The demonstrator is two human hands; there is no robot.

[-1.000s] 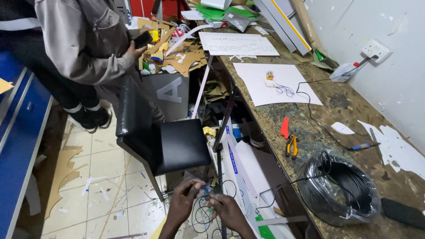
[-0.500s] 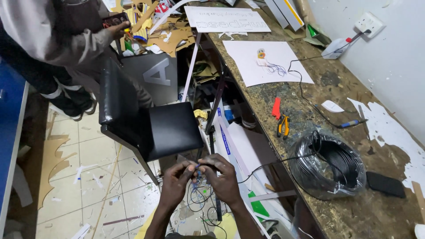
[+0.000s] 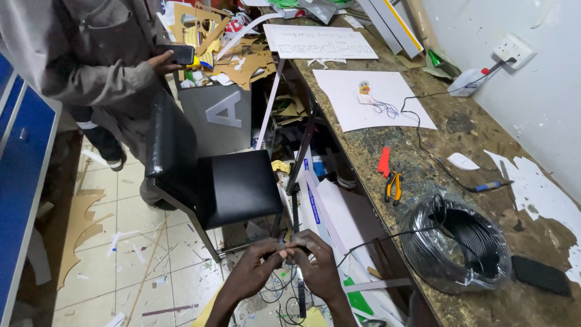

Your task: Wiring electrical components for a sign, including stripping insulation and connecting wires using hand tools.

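Two hands pinch thin black wire.
Left hand and right hand touch, fingertips closed on the wire; black chair just beyond.

Two hands, the left hand and the right hand, meet low in the near middle around one thin black wire, and one other person's hand at the far left holds one dark phone. On the desk at the right lie one coil of black cable in clear wrap, one pair of yellow-handled pliers, one red cutter, one blue-handled tool, two white sheets and one dark block. One black chair stands on the floor at the left, with one grey panel bearing a single letter behind it, and one white wall socket sits at the far right.
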